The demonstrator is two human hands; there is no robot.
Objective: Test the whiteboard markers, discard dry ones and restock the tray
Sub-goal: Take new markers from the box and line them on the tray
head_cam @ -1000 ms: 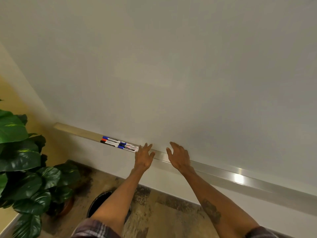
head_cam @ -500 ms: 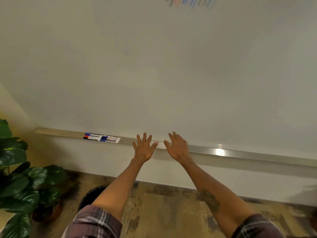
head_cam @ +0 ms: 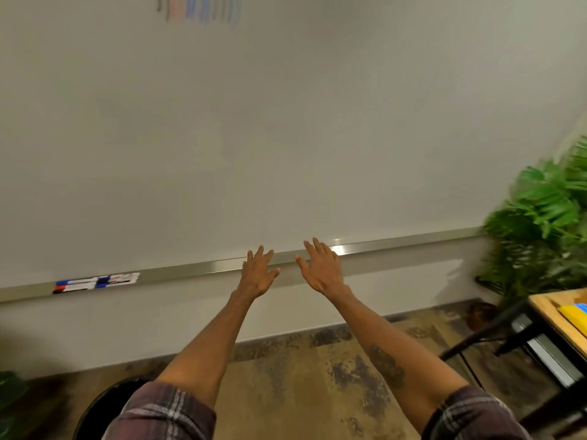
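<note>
Several whiteboard markers [head_cam: 97, 282] with blue, red and black caps lie in a row on the metal tray [head_cam: 197, 268] under the whiteboard [head_cam: 286, 138], far to the left. My left hand [head_cam: 258, 272] and my right hand [head_cam: 320, 268] are stretched out in front of the tray's middle, fingers spread, both holding nothing. Neither hand is near the markers. Coloured test strokes [head_cam: 200, 9] show at the board's top edge.
A dark round bin [head_cam: 101, 411] stands on the floor at the lower left, partly behind my left sleeve. A wooden table [head_cam: 559, 315] with yellow and blue items is at the right, with a leafy plant [head_cam: 543, 223] behind it.
The view has swung to the right: the markers have slid toward the left edge, and the table and right-hand plant have come into sight. Both hands stay spread and empty.
</note>
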